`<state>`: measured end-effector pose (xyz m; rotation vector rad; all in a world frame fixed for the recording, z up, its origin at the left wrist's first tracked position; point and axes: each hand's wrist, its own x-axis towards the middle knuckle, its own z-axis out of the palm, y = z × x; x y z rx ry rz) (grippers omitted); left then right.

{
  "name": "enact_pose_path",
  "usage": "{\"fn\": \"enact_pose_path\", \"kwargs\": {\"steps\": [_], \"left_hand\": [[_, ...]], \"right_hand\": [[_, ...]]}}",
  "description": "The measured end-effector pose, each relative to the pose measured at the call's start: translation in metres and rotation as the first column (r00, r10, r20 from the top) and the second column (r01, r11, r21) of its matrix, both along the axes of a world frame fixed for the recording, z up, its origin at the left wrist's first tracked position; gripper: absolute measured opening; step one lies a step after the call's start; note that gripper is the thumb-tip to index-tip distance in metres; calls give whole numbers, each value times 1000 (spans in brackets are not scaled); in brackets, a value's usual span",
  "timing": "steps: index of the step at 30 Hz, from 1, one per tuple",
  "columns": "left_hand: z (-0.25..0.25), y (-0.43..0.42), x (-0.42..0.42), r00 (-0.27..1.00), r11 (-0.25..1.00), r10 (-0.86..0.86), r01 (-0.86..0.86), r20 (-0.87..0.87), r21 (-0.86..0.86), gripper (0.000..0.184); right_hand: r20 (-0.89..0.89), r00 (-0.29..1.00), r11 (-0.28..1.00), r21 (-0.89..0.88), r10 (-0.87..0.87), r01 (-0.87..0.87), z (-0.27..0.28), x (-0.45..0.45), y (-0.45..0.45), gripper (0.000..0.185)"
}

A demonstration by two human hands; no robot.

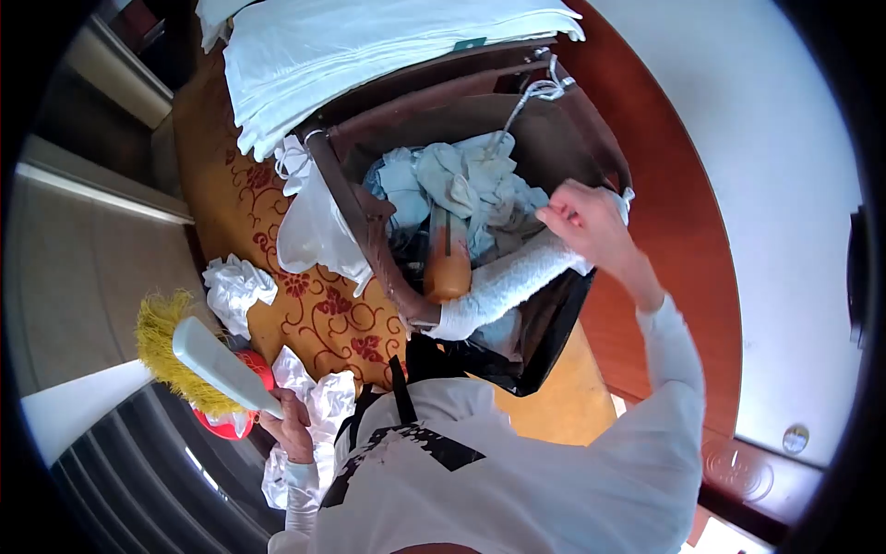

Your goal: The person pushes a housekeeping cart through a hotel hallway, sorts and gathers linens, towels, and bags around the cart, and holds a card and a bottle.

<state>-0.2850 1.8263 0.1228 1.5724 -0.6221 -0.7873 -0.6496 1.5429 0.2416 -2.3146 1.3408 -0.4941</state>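
Observation:
Down at the left, my left hand [290, 427] is closed around the white handle of a brush [220, 365] with shaggy yellow bristles. My right hand [595, 226] is at the near right corner of a brown cart bag [577, 125], its fingers curled in; what they hold, if anything, is hidden. Just beneath that hand, a rolled white towel [508, 288] lies along the near rim. Inside the bag are crumpled pale cloths [452, 180] and a bottle [448, 272] with an orange lower part.
Folded white linen [369, 60] is stacked beyond the bag. A white plastic bag [318, 226] hangs at its left side. Crumpled white bundles [240, 294] and a red container [221, 425] are on the left, over patterned carpet [305, 305]. A reddish-brown wooden surface [674, 249] runs along the right.

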Motion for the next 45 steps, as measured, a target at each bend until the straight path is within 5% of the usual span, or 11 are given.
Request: {"fn": "enact_pose_path", "kwargs": {"steps": [2,4,7,10,19,22,29,32,36,40,45], "left_hand": [[7,-8,-12,998,998,33,-36,-54,-48,20],[10,-9,-20,993,997,77,-80,-88,-23,20],[15,-7,-26,992,992,122,-120,-44,50,20],[17,6,-24,971,965,240,-240,13,107,19],[8,31,5,931,926,363,-358,-25,117,16],[3,30,14,920,922,385,-380,-67,80,16],[7,3,27,959,957,282,-279,-40,79,19],[3,-8,26,981,987,157,-159,-117,-9,12],[-3,-28,17,973,993,43,-66,-227,-96,11],[8,-38,7,978,987,-2,-31,-210,-155,11],[5,-8,20,987,976,100,-122,-129,-178,12]], "right_hand": [[-256,958,986,137,131,-98,-29,-7,-49,23],[-504,785,923,315,361,-222,-66,2,-81,69],[-401,699,771,537,591,-343,-100,31,-114,112],[-443,622,758,476,645,-446,-147,59,-128,122],[-310,736,779,431,602,-455,-159,46,-153,37],[-438,702,800,503,561,-326,-113,36,-157,42],[-2,998,990,124,-68,68,-36,-91,-125,44],[623,669,907,366,-406,210,5,-104,-100,41],[777,329,843,513,-537,165,83,-103,-74,30],[910,222,936,331,-350,119,161,-63,-41,25],[457,875,804,-575,159,154,241,-33,-11,34]]}}
